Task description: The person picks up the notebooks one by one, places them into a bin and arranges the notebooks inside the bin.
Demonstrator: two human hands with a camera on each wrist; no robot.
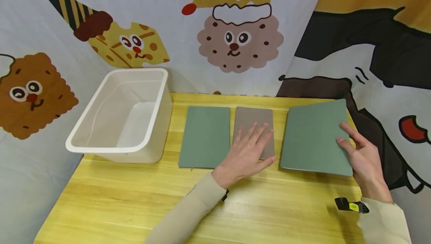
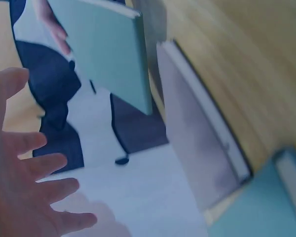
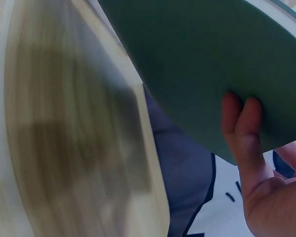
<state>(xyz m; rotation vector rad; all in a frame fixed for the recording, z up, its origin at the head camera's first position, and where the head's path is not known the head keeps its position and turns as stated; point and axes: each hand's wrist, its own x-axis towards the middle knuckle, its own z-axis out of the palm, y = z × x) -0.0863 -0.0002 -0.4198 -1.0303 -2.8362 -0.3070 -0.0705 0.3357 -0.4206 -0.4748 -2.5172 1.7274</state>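
Note:
My right hand (image 1: 365, 158) grips a green hardcover book (image 1: 313, 137) by its right edge, thumb on the front cover. Seen in the right wrist view, two fingers press the underside of that book (image 3: 197, 74), which is lifted off the table at this side. My left hand (image 1: 247, 152) hovers with spread fingers over a smaller grey-brown book (image 1: 254, 116) and holds nothing. In the left wrist view its fingers (image 2: 54, 163) stand apart from the grey-brown book (image 2: 192, 128). A second green book (image 1: 205, 135) lies flat to the left of the grey-brown one.
A white plastic bin (image 1: 159, 120) stands at the table's back left, left of the books. The yellow wooden table (image 1: 111, 195) ends against a cartoon-printed cloth (image 1: 188, 75) at the back. Its right edge runs close by my right hand.

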